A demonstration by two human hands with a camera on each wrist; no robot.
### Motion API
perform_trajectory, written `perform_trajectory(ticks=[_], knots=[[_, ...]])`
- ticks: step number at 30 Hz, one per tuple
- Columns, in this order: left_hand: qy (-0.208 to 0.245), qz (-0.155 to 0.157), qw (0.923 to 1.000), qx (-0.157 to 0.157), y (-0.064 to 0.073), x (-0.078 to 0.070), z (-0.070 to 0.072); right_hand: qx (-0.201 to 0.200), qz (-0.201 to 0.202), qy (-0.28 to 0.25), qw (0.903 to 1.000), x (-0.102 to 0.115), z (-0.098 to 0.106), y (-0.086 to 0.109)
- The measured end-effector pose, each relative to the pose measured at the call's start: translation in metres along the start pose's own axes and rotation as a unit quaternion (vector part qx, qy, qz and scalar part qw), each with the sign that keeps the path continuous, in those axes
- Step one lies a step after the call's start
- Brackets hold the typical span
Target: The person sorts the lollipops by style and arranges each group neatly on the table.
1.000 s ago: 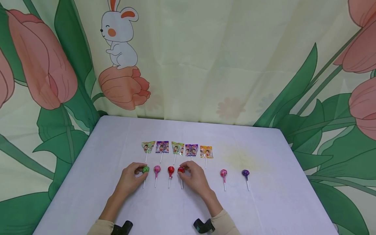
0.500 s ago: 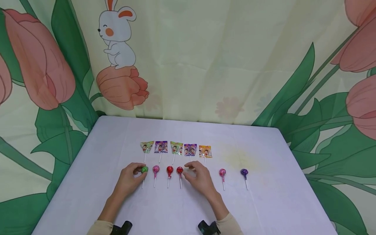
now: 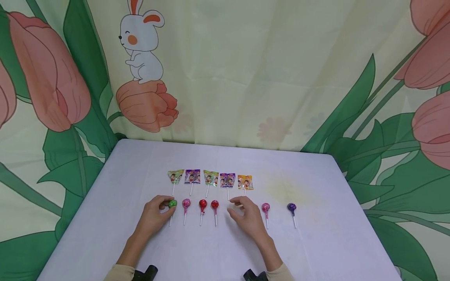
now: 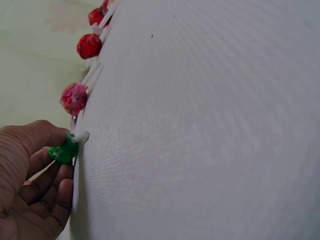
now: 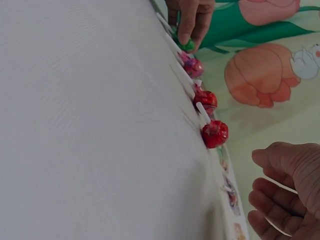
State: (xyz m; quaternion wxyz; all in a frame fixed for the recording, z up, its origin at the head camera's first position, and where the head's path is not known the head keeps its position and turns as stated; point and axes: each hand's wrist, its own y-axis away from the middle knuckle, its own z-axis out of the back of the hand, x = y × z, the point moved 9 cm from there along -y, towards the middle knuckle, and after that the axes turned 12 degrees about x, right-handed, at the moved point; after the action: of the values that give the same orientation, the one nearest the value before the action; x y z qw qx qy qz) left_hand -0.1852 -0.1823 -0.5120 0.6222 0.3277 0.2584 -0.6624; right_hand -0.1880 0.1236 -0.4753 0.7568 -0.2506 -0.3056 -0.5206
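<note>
My left hand (image 3: 156,214) pinches the head of a green lollipop (image 3: 172,203) between thumb and fingers at the left end of the front row; the left wrist view shows this grip on the green lollipop (image 4: 64,150) closely. To its right lie a pink lollipop (image 3: 186,203) and two red lollipops, one (image 3: 202,204) beside the other (image 3: 215,204). Thumb and fingers apart, my right hand (image 3: 248,216) holds nothing and hovers between the right-hand red lollipop and another pink lollipop (image 3: 265,207). A purple lollipop (image 3: 291,207) lies farthest right.
Behind the front row lies a second row of flat-bagged lollipops, among them a green one (image 3: 175,176), a purple one (image 3: 192,176) and an orange one (image 3: 245,182). The white-covered table (image 3: 197,257) ends against a flowered curtain (image 3: 225,78).
My right hand has let go of the right-hand red lollipop and moved right, its fingers spreading. The left hand keeps its pinch on the green lollipop.
</note>
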Motion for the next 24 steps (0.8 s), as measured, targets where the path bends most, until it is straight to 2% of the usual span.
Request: perform_trajectory(ticks=[6,15,24], knots=[[0.002,-0.007,1.0000,-0.003,0.001,-0.001,0.001,-0.023,-0.009,0.000,0.9997,-0.006,0.014,0.006],[-0.001,0.003,1.0000,0.000,0.000,0.000,0.001,-0.060,0.007,0.020,0.9980,-0.014,0.034,0.012],[-0.002,0.007,1.0000,0.003,0.000,0.000,-0.001,-0.072,-0.018,0.012,0.9971,-0.029,0.049,0.018]])
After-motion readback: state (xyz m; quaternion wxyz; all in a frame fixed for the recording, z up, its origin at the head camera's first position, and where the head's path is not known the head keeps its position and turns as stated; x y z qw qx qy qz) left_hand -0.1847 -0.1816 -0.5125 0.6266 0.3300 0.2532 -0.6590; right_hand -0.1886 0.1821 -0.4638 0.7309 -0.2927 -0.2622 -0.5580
